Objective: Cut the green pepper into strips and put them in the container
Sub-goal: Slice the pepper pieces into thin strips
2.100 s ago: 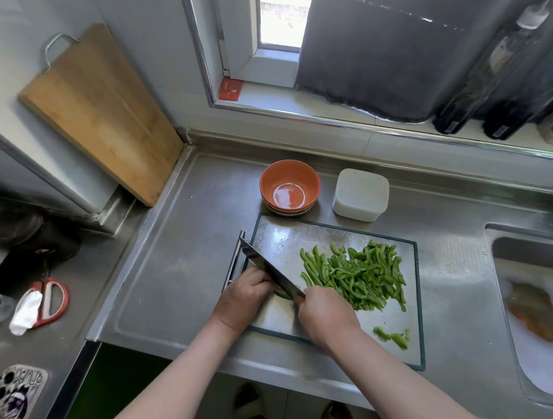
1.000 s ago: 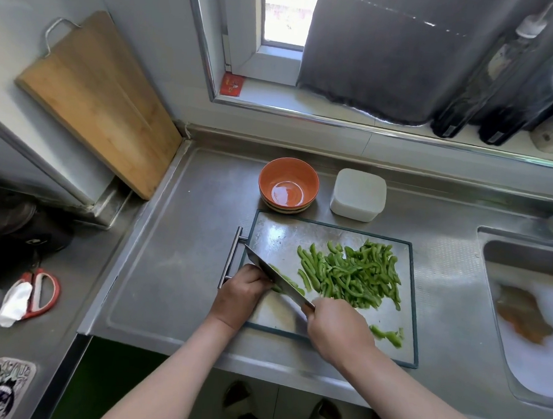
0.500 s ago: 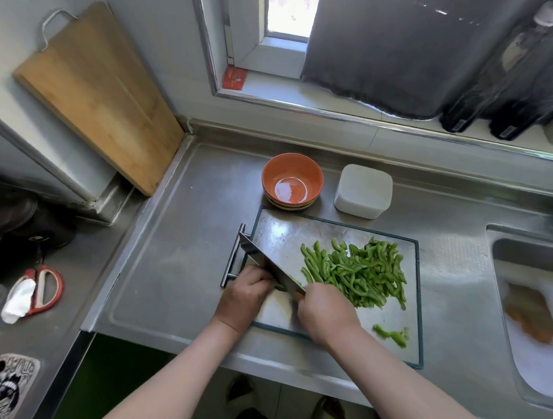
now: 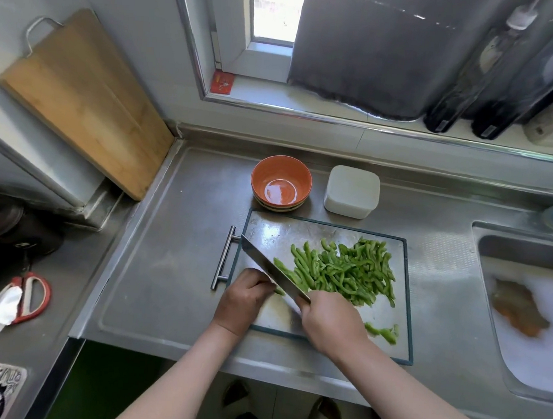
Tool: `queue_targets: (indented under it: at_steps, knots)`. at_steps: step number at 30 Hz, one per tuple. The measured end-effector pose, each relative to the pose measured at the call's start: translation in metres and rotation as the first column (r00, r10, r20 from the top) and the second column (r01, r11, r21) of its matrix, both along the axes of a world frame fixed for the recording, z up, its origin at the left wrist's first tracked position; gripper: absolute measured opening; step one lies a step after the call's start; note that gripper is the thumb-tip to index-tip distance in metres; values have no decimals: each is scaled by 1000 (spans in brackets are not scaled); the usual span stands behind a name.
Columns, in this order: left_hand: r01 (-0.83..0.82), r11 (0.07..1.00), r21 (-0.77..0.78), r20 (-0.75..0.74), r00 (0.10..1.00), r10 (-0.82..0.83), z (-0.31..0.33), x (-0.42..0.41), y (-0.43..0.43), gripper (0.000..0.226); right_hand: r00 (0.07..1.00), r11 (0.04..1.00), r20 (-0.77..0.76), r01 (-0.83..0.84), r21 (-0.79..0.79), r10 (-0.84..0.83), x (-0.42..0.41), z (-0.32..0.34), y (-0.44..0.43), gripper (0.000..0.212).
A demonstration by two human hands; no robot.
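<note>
A pile of green pepper strips (image 4: 346, 270) lies on the steel cutting board (image 4: 267, 231). My right hand (image 4: 331, 321) grips the handle of a cleaver (image 4: 272, 268), whose blade slants up to the left. My left hand (image 4: 246, 300) sits just left of the blade with curled fingers holding a small piece of pepper (image 4: 279, 291), mostly hidden under it. A few freshly cut strips (image 4: 284, 268) lie along the blade's right side. A small scrap of pepper (image 4: 384, 333) rests near the board's front right. An orange bowl (image 4: 281, 183) stands behind the board.
A white lidded box (image 4: 351, 191) stands right of the bowl. The sink (image 4: 529, 312) at the right holds foamy water. A wooden board (image 4: 83, 101) leans on the left wall. Red scissors (image 4: 30, 297) lie on the lower left counter. Dark bottles (image 4: 494, 77) stand on the sill.
The cleaver has been going up and down on the piece under my left hand. New strips now lie right of the blade, and the view shifted slightly.
</note>
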State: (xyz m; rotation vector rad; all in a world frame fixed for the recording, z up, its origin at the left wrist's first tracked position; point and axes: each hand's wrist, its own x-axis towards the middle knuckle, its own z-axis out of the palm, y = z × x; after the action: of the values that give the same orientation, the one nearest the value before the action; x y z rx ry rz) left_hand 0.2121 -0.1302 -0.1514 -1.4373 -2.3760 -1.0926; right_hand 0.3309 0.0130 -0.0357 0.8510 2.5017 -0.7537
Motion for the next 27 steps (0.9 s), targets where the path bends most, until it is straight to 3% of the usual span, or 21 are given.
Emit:
queue_targets:
  at_steps: [12,17,27]
  knots:
    - [-38,998,48,10,999,37,-5,0,1,14,999,1000,32,2,26,-3,9,-5,-3,30]
    - [-20,999,26,29,999,19,-8,-1,-1,5,998,999,61,-15,31,13,1,-7,0,25]
    - [-12,1000,0,77,997,12,-8,-2,-2,10,991,1000,132,-12,-4,12,-8,-15,4,23]
